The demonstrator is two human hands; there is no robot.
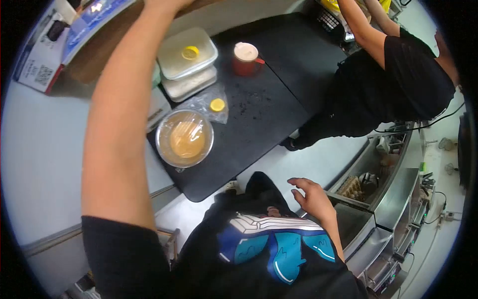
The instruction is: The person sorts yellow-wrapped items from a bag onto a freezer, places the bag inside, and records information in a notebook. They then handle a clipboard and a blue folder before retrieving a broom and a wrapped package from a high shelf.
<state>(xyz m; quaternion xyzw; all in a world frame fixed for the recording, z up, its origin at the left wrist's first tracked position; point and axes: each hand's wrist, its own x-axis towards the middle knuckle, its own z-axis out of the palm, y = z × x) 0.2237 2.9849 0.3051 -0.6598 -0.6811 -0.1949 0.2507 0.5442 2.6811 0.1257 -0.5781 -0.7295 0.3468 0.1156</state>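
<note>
My left arm reaches up past the left end of the black table [249,144]; my left hand [167,4] is mostly cut off at the top edge, by a brown shelf, and what it touches is hidden. My right hand [311,197] hangs beside my body, its fingers apart and holding nothing. On the table stand a clear-covered bowl of light brown contents [187,139], a plastic bag [219,94] with a yellow cap [217,104], stacked white containers [181,60] with a yellow ring on top, and a red jug [245,62] with a pale lid.
Another person in black [368,89] leans over the table's far right end near a black basket [327,19]. At the right is a steel counter [398,199] with an egg tray [351,188]. A printed box [42,70] sits at the upper left.
</note>
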